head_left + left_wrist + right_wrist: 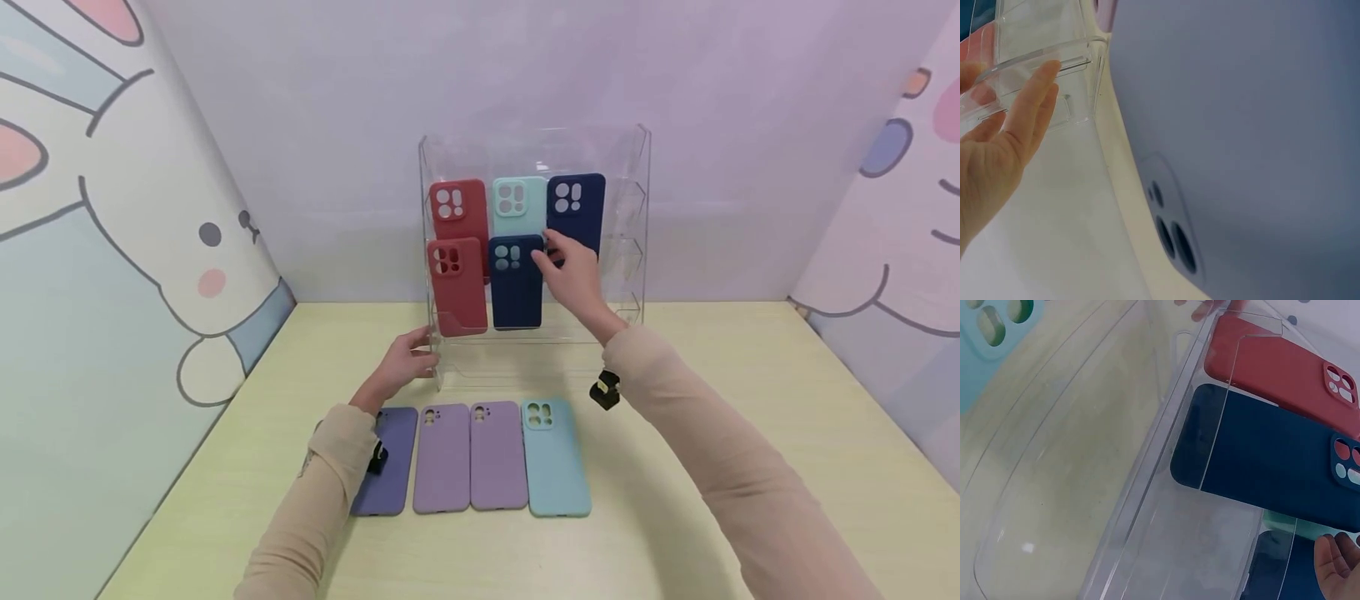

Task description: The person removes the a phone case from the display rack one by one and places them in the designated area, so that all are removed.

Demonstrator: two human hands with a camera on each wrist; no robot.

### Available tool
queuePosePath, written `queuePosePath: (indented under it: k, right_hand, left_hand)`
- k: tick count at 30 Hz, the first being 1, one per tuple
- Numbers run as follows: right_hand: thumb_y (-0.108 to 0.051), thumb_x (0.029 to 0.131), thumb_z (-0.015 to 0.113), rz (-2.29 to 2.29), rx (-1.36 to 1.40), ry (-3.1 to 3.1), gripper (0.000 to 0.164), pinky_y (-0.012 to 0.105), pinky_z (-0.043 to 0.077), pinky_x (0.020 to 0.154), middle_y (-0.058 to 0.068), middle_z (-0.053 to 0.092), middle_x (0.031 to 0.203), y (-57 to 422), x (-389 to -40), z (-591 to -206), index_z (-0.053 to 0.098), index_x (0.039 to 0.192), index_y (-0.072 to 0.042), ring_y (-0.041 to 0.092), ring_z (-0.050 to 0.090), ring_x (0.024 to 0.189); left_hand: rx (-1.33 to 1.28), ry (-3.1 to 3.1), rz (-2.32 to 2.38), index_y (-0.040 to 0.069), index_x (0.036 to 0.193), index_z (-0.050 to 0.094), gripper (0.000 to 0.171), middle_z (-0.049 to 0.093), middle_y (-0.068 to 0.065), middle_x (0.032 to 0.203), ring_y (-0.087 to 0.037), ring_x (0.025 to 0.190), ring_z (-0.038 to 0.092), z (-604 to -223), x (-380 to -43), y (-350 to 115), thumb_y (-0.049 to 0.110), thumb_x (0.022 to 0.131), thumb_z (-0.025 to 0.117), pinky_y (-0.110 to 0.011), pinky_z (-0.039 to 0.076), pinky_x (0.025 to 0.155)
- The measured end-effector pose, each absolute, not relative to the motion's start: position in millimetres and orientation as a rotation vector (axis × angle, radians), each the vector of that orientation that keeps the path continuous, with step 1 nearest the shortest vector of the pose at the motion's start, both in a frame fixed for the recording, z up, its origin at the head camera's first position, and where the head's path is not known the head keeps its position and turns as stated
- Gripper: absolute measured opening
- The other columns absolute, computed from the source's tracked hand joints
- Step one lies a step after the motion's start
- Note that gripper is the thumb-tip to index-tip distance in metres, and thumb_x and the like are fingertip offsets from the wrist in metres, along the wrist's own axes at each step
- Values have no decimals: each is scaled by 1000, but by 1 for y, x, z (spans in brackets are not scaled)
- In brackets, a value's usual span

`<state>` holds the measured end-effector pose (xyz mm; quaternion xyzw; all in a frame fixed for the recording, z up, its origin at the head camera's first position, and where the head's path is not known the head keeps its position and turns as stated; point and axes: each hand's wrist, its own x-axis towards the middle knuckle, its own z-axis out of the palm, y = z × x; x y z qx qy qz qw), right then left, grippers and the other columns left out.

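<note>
Your right hand (576, 271) is at the upper right corner of the dark blue case (516, 292), thumb and fingers spread with a gap between them; no grip shows, and whether the fingertips touch the case cannot be told. Your left hand (405, 362) has its fingers extended against the left side of the clear rack (634, 225), without clasping it.

Reference relation: the dark blue case lies directly left of your right hand, the nearer of the two; your left hand is lower and to its left. The long axis of the case runs upright, camera cutouts uppermost, lower end behind the transparent front lip.

Beside it on the left stands the lower red case (465, 292). The tier behind holds the upper red case (459, 217), the mint case (517, 227) and the navy case (588, 200).

The rack is glossy, thin-walled and stepped, standing toward the far edge of the pale counter (750, 400). Nearer the front edge, violet-blue (397, 483), lilac (441, 467) and light-blue (558, 471) cases lie flat, matte and round-cornered.
</note>
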<state>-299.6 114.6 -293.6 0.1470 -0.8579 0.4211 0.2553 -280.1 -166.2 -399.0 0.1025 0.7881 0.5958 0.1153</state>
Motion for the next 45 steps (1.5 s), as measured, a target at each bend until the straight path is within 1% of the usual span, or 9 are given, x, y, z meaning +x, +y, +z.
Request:
queuePosePath:
  k: [4,10,15,21,25,29,34,38,45]
  right_hand:
    - [-15,90,56,1115,403,-2303,36,39,47,82,18,62,106,113,-303,-291,55,123,2,27,60,91]
    - [-11,90,55,1111,374,-2284,26,38,48,80,16,65,98,112,-303,-288,62,113,2,26,61,85]
    - [-8,89,56,1139,369,-2274,23,37,48,78,16,66,96,113,-304,-286,64,108,3,26,60,85]
    - [-9,89,57,1163,386,-2258,22,35,50,75,16,66,95,114,-301,-286,65,106,3,25,60,83]
    - [-7,89,57,1157,411,-2212,21,34,51,74,16,66,97,115,-298,-285,64,105,4,24,60,82]
    - [-7,89,57,1147,425,-2186,21,34,51,74,16,66,97,114,-294,-283,64,105,4,24,60,82]
    - [-6,89,56,1149,438,-2176,21,34,51,74,16,65,98,114,-291,-279,64,105,4,24,60,82]
    - [-6,89,56,1146,466,-2135,20,35,51,73,17,65,97,116,-287,-274,64,104,5,25,60,82]
    - [-8,90,55,1166,443,-2127,21,34,51,77,15,64,101,121,-280,-269,63,106,3,23,59,84]
  left_hand:
    - [315,2328,1739,4,143,27,61,37,-26,134,-42,115,45,-399,-279,-165,-3,86,50,-34,54,75]
    - [328,2319,1744,3,142,28,60,37,-26,135,-42,115,45,-399,-278,-164,-3,86,50,-36,54,75]
    - [329,2318,1749,4,142,28,60,38,-25,134,-42,115,45,-400,-279,-165,-3,87,50,-38,54,77]
    - [323,2321,1747,4,143,28,60,38,-24,134,-42,115,45,-401,-280,-165,-3,87,50,-40,53,79]
    - [313,2329,1734,4,142,28,60,39,-24,133,-40,114,46,-400,-280,-165,-3,87,50,-38,54,77]
    - [304,2310,1744,3,142,28,61,39,-24,133,-42,115,45,-394,-276,-165,-4,86,50,-35,54,75]
    - [302,2281,1756,0,142,26,61,37,-27,133,-46,117,41,-380,-267,-162,-7,85,49,-37,54,76]
    - [311,2289,1739,-1,142,24,61,36,-28,134,-46,117,41,-374,-262,-161,-6,86,49,-39,53,79]
    - [317,2294,1732,-1,142,25,61,35,-28,135,-45,117,42,-375,-263,-162,-5,86,49,-38,53,79]
